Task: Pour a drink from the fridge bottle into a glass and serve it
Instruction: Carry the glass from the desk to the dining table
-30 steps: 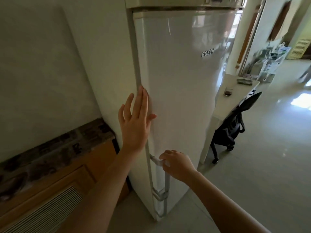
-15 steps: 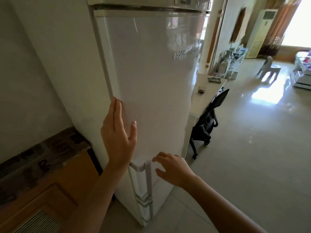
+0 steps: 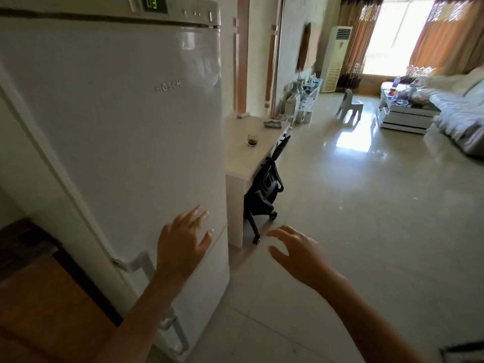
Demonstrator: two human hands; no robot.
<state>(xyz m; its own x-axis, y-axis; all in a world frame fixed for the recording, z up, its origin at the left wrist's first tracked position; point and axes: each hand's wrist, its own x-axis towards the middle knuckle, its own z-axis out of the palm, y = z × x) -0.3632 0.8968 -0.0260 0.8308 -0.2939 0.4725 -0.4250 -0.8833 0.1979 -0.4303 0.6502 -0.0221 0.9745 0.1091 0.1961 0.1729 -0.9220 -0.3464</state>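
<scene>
Glass (image 3: 252, 140) on desk (image 3: 243, 163), chair (image 3: 264, 189) alongside.

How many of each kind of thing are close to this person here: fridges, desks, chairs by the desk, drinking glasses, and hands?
Fridges: 1, the white fridge, door closed
Desks: 1, the white desk beside the fridge
Chairs by the desk: 1, the black office chair
Drinking glasses: 1, the glass on the desk, with some dark drink in it
Hands: 2, the left hand and the right hand
Total: 6
</scene>
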